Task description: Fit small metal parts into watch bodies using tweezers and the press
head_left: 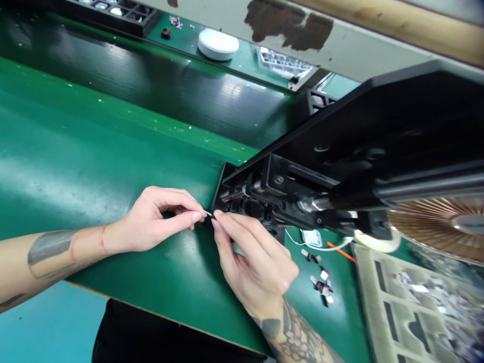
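Note:
My left hand [166, 218] is closed in a pinch at the end of a small thin piece [208, 214], pale on one side and dark at its other end. From the right, my right hand [253, 252] pinches the dark end of that same piece between thumb and fingertips. What exactly the piece is cannot be made out. Both hands are held above the green tabletop [113, 166], fingertips almost meeting. Just beyond them stands a black press-like machine [280, 191] with a spring and a metal rod.
Small dark-red and silver parts [323, 287] lie scattered right of my right hand. A beige compartment tray [366, 302] holds more pieces, near an orange stick [342, 252] and a copper-coloured fan grille [438, 227]. At the back are a white round lid [218, 44] and a black tray [147, 25].

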Demonstrator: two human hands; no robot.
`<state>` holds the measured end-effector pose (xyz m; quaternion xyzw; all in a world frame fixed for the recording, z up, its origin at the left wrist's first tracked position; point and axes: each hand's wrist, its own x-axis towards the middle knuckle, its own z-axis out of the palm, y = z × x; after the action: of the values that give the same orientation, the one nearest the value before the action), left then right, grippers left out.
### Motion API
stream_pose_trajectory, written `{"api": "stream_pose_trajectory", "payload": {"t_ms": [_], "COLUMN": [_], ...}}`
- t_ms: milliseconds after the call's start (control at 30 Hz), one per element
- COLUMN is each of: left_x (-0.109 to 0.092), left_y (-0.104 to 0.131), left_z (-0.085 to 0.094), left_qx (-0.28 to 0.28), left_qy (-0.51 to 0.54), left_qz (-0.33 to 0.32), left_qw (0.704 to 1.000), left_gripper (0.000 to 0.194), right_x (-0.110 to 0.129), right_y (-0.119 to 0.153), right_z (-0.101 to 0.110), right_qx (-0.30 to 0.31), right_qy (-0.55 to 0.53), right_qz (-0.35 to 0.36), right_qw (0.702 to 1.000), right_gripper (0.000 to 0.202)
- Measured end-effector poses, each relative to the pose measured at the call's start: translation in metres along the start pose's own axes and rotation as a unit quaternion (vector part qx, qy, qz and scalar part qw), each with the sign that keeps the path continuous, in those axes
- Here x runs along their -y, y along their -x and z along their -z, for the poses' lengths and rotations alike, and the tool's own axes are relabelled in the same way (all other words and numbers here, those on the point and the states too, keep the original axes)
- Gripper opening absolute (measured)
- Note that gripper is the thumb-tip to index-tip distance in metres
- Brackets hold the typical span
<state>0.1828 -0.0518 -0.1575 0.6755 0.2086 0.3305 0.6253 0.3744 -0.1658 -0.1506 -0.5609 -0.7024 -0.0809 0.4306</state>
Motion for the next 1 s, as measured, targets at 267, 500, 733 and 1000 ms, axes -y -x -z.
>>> {"api": "stream_pose_trajectory", "payload": {"t_ms": [267, 500, 733, 1000], "left_x": [-0.0012, -0.0001, 0.0009, 0.0001], "left_y": [-0.0003, -0.0008, -0.0002, -0.0007], "left_z": [-0.0003, 0.0002, 0.0004, 0.0011], "left_qx": [-0.003, -0.002, -0.003, 0.001], "left_qy": [0.001, -0.005, 0.001, -0.009], "left_qz": [0.003, -0.004, -0.011, -0.009], "left_qw": [1.000, 1.000, 1.000, 1.000], "left_gripper": [0.015, 0.015, 0.014, 0.013], "right_x": [-0.0015, 0.0008, 0.0007, -0.0014], "right_y": [0.0006, -0.0005, -0.0010, 0.0012], "right_z": [-0.0020, 0.0003, -0.0001, -0.0011], "right_qx": [0.009, -0.006, 0.001, 0.019], "right_qy": [-0.002, 0.004, 0.001, -0.008], "right_qz": [0.004, 0.006, 0.008, 0.006], "right_qw": [1.000, 1.000, 1.000, 1.000], "right_gripper": [0.025, 0.024, 0.026, 0.026]}}
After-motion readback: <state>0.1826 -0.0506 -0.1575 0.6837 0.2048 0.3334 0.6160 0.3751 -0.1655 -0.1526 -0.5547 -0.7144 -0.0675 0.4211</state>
